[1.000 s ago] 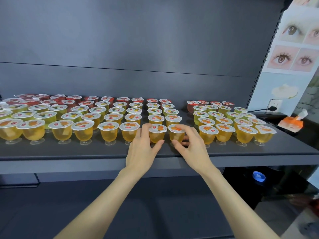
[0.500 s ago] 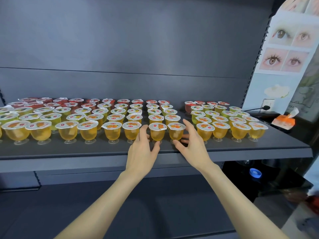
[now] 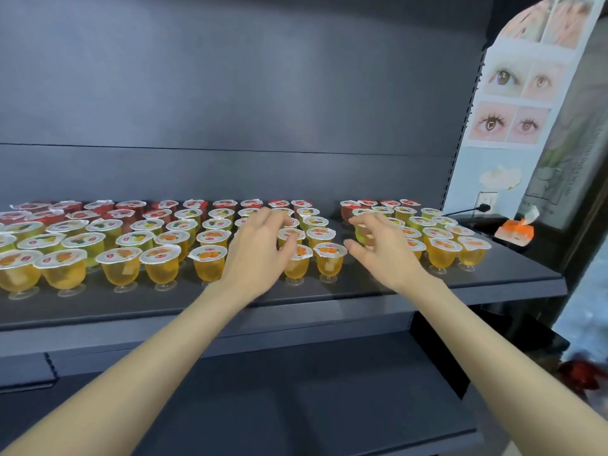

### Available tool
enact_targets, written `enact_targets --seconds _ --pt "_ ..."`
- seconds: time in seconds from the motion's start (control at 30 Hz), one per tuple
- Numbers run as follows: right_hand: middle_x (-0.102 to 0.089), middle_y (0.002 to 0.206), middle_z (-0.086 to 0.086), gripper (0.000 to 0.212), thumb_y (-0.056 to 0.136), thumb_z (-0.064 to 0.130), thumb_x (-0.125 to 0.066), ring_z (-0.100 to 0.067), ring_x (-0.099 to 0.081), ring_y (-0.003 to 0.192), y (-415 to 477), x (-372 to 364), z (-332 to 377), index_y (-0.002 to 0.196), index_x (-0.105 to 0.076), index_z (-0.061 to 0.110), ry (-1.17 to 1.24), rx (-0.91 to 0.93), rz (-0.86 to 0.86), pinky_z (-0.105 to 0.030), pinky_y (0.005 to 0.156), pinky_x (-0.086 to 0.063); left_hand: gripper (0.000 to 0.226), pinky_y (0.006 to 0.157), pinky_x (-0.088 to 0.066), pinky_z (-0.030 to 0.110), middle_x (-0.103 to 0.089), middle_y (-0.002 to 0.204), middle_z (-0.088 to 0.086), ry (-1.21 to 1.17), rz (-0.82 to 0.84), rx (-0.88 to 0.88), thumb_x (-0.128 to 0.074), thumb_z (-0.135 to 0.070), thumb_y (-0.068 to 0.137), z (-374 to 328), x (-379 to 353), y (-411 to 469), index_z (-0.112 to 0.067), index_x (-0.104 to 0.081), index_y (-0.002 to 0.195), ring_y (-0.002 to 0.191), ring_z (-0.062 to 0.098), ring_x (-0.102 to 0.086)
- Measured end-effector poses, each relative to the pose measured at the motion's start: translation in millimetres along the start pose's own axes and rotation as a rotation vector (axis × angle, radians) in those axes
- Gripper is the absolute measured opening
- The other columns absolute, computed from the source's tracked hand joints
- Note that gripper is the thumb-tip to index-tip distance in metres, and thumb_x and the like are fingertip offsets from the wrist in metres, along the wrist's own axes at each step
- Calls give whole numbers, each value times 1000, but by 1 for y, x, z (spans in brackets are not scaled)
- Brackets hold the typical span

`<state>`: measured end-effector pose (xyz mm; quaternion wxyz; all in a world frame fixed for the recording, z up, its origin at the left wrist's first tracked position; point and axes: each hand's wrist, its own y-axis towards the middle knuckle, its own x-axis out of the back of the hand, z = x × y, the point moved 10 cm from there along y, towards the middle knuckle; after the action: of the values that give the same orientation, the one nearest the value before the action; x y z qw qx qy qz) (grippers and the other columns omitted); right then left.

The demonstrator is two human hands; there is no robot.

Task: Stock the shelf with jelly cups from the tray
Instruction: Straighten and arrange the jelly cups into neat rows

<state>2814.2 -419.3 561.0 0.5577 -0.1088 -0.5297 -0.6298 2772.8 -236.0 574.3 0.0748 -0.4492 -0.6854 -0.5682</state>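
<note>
Several rows of jelly cups [image 3: 125,264] stand on the dark grey shelf [image 3: 362,291]: orange ones in front, green in the middle, red at the back. A narrow gap splits the rows into a large left block and a smaller right block [image 3: 441,251]. My left hand [image 3: 260,251] hovers over the cups near the gap, fingers loosely curved, holding nothing. My right hand [image 3: 381,248] reaches over the left edge of the right block, fingers spread and empty. Both hands are motion-blurred. No tray is in view.
A lower dark shelf [image 3: 296,406] lies beneath my forearms. To the right stand an orange and white pack [image 3: 513,230], a wall socket with a plug [image 3: 483,207] and a poster of eyes [image 3: 510,123]. The shelf's back panel rises behind the cups.
Both hands have lifted from the front-row cups and moved further back over the rows, the right hand shifting right toward the smaller block. The camera has moved closer.
</note>
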Motion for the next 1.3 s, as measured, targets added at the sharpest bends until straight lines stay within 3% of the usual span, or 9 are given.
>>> enact_targets --seconds 0.07,0.3,0.43,0.77,0.93,1.07,1.2,1.3 --pt "-51 134 -1 39 91 27 -60 -15 -53 112 23 -4 -1 129 -52 19 -41 3 50 -19 82 -42 29 89 -49 31 -59 118 1 61 97 30 -60 -29 90 8 -10 24 -16 -59 117 106 16 -54" --pt "-60 122 -3 46 85 38 -66 -14 -57 98 76 -58 -21 125 -54 17 -7 -27 402 -24 79 -49 48 90 -51 32 -59 126 3 115 591 148 -65 -39 85 52 -79 65 -15 -55 125 110 19 -57" --pt "-64 116 -5 48 84 45 -66 -15 -60 96 87 -78 -27 120 -58 16 1 -1 527 -27 80 -50 52 91 -51 35 -60 124 3 77 719 176 -68 -42 82 64 -100 67 -13 -56 124 108 20 -58" --pt "-64 118 -5 43 82 40 -69 -17 -60 102 92 -91 -23 117 -62 16 25 43 594 -30 84 -51 47 86 -52 29 -63 117 4 66 705 139 -68 -37 83 62 -100 69 -9 -61 120 101 17 -59" --pt "-64 116 -5 40 82 38 -70 -17 -61 101 93 -90 -24 115 -62 18 47 50 603 -28 82 -51 45 85 -54 35 -65 110 8 80 666 155 -68 -39 83 62 -98 69 -6 -63 114 97 20 -61" --pt "-65 113 -1 40 81 43 -70 -15 -60 99 95 -91 -24 113 -64 20 28 62 610 -26 80 -51 47 85 -54 33 -64 111 3 95 679 156 -65 -44 83 64 -99 69 -10 -63 116 98 16 -60" --pt "-66 104 1 34 84 41 -67 -10 -58 89 111 -75 -26 107 -67 16 61 65 469 -19 68 -47 35 82 -55 32 -66 109 1 71 603 157 -62 -42 86 70 -94 82 -14 -68 107 94 15 -61" --pt "-64 113 -2 35 86 36 -66 -12 -59 93 124 -76 -27 113 -63 16 25 89 418 -21 73 -49 33 85 -54 33 -64 115 4 124 553 159 -62 -36 88 75 -96 95 -14 -66 113 99 18 -60"
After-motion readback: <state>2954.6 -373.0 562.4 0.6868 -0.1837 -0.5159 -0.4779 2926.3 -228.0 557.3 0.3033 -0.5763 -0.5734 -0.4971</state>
